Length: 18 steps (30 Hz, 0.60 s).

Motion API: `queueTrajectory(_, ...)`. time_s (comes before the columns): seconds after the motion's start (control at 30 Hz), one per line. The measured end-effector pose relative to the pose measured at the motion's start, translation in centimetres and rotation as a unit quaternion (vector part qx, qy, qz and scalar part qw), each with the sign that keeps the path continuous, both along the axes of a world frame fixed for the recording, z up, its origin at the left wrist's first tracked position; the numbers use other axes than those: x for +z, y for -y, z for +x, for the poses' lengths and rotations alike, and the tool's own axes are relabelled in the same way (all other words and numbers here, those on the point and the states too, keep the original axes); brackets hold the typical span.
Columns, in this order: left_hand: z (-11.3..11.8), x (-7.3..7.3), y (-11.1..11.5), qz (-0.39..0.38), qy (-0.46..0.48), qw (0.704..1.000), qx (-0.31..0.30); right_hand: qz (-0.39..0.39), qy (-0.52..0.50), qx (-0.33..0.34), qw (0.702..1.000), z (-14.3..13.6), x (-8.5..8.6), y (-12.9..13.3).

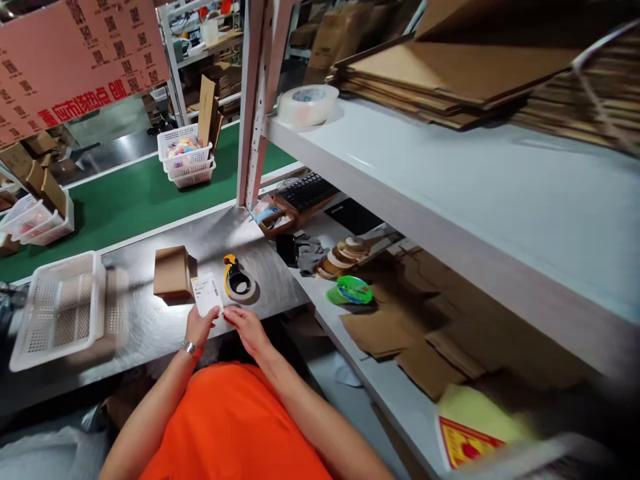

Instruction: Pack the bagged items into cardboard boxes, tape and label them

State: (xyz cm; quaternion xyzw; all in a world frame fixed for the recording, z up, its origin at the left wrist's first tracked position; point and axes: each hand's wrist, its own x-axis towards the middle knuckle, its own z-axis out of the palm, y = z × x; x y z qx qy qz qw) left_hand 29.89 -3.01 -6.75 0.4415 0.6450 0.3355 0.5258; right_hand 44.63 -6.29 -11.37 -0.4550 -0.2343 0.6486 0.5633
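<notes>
My left hand pinches the label, long axis upward in frame, right hand loose beside it, small box just upper-left on the desk.

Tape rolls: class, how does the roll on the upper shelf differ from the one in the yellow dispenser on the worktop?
The shelf roll is bare, clear and whitish; the dispenser roll sits in a yellow and black holder. The shelf roll looks larger and thicker, the dispenser roll thinner. Both lie flat.
</notes>
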Motion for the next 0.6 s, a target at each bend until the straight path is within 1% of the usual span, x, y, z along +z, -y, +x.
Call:
queueTrajectory(0.07, 0.1, 0.0, 0.2, 0.075, -0.066, 0.995, 0.03, -0.005, 0.032, -0.027, 0.999, 0.4, -0.1, 0.2)
queueTrajectory(0.1, 0.2, 0.0, 0.4, 0.121, -0.09, 0.988, 0.031, -0.006, 0.048, -0.041, 0.998, 0.7, -0.1, 0.3)
queueTrajectory(0.13, 0.3, 0.1, 0.5, 0.16, -0.098, 0.982, 0.01, -0.006, 0.061, -0.053, 0.997, 0.9, 0.0, 0.4)
queueTrajectory(0.17, 0.4, 0.2, 0.7, 0.184, -0.092, 0.978, -0.031, -0.002, 0.074, -0.059, 0.995, 1.2, 0.1, 0.6)
queueTrajectory(0.23, 0.9, 0.6, 0.9, 0.188, -0.053, 0.972, -0.131, 0.013, 0.098, -0.057, 0.993, 1.8, 0.4, 0.9)
queueTrajectory(0.27, 1.2, 0.8, 0.9, 0.175, -0.035, 0.969, -0.168, 0.021, 0.11, -0.055, 0.992, 2.1, 0.6, 1.2)
queueTrajectory(0.3, 1.5, 1.0, 0.9, 0.161, -0.026, 0.968, -0.193, 0.028, 0.119, -0.053, 0.991, 2.4, 0.8, 1.5)
queueTrajectory(0.33, 1.9, 1.1, 0.8, 0.147, -0.023, 0.968, -0.204, 0.031, 0.12, -0.054, 0.991, 2.7, 1.1, 1.9)
queueTrajectory(0.4, 2.8, 1.4, 0.6, 0.11, -0.016, 0.974, -0.196, 0.029, 0.097, -0.063, 0.993, 3.5, 1.5, 3.0)
queueTrajectory(0.47, 3.7, 1.6, 0.4, 0.035, 0.028, 0.984, -0.171, 0.021, 0.06, -0.085, 0.994, 4.8, 1.8, 4.7)
queueTrajectory(0.53, 4.3, 1.7, 0.3, -0.049, 0.085, 0.984, -0.147, 0.006, 0.031, -0.136, 0.99, 6.9, 1.8, 7.0)
queueTrajectory(0.6, 4.7, 1.5, 0.1, -0.098, 0.108, 0.977, -0.155, -0.018, 0.024, -0.231, 0.972, 10.3, 1.7, 10.2)
